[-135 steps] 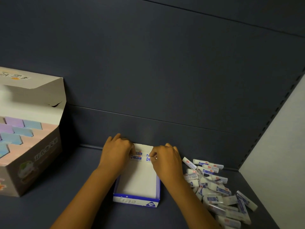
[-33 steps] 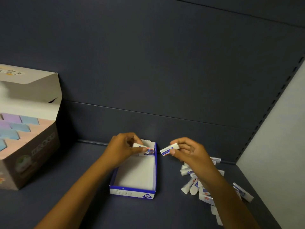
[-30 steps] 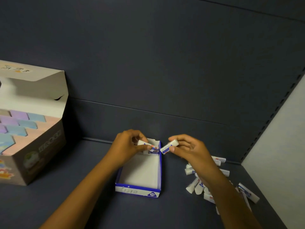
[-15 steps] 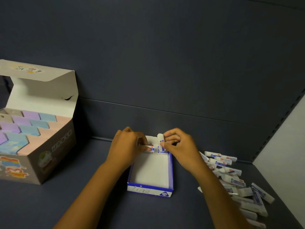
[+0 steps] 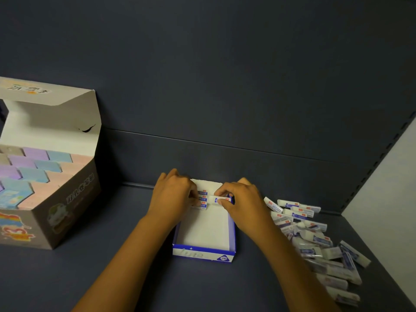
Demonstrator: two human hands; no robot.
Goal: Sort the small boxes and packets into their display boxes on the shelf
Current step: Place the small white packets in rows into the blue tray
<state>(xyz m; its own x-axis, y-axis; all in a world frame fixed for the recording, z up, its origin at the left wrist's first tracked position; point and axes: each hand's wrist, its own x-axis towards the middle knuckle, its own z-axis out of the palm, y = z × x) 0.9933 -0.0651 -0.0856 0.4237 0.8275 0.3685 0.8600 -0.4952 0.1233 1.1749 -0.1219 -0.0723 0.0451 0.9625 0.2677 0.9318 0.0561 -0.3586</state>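
My right hand (image 5: 242,204) pinches a small white, blue-labelled packet (image 5: 221,199) between thumb and fingertips at the far end of the shallow blue-and-white cardboard tray (image 5: 203,254) at lower centre. My left hand (image 5: 174,199) curls its fingers onto the short row of packets (image 5: 202,199) already lying there. Loose glossy packets (image 5: 315,242) are heaped at lower right, and a tall open carton (image 5: 48,199) of pastel blocks stands at the left edge.

The blue display box (image 5: 203,254) reads "2B" on its front wall
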